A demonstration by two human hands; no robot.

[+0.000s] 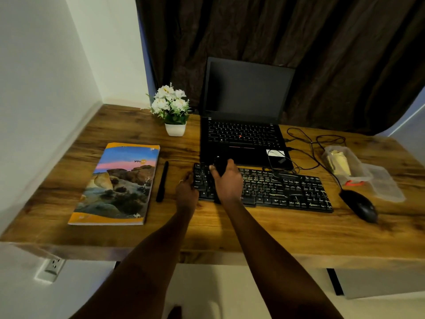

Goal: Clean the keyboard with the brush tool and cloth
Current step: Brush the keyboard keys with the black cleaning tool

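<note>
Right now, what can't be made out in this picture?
Head view:
- Dark tool: the right hand wraps it, so its tip is hidden.
- Keyboard: left keys covered by both hands, the left hand gripping its edge; key lettering too small and blurred.
- Clear container: pale contents blurred.

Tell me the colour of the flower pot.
The pot is white, seen best in the head view.

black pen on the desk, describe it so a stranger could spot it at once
On the wooden desk, find the book with the landscape cover at the left. The pen lies in the gap between that book and the black keyboard. It is the only slim black stick there.
</note>
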